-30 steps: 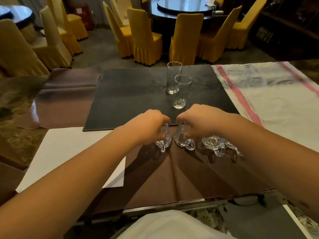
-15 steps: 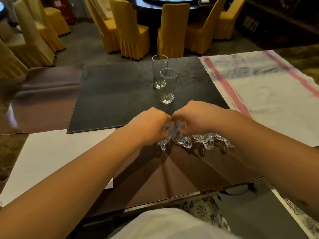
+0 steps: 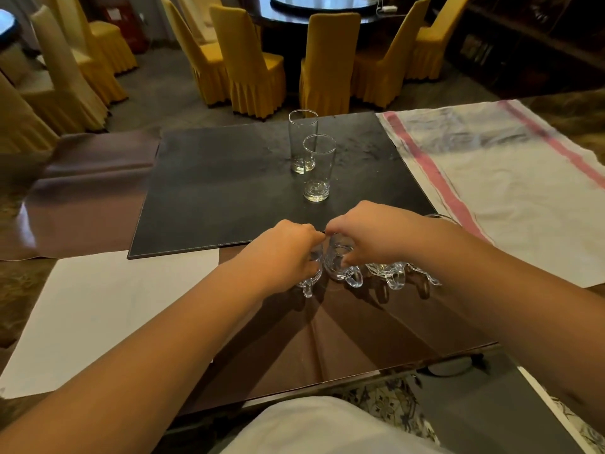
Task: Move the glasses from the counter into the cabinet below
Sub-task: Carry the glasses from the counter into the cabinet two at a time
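Observation:
A row of small clear handled glasses stands on the brown counter near the dark mat's front edge. My left hand (image 3: pixel 288 253) is closed over the leftmost handled glass (image 3: pixel 309 283). My right hand (image 3: pixel 370 237) grips the handled glass (image 3: pixel 343 273) beside it. Two more handled glasses (image 3: pixel 389 273) stand to the right, partly hidden under my right forearm. Two tall straight glasses stand upright on the mat, one nearer (image 3: pixel 317 168) and one farther (image 3: pixel 302 140). The cabinet below is out of view.
The dark mat (image 3: pixel 212 191) covers the middle of the counter. A white cloth with red stripes (image 3: pixel 510 191) lies to the right, a white sheet (image 3: pixel 108 309) to the left. The counter's front edge (image 3: pixel 327 385) is close to me. Yellow chairs (image 3: pixel 248 57) stand beyond.
My two hands have drawn closer together over the handled glasses, their knuckles now almost touching. The view shifts slightly; the tall glasses stay put.

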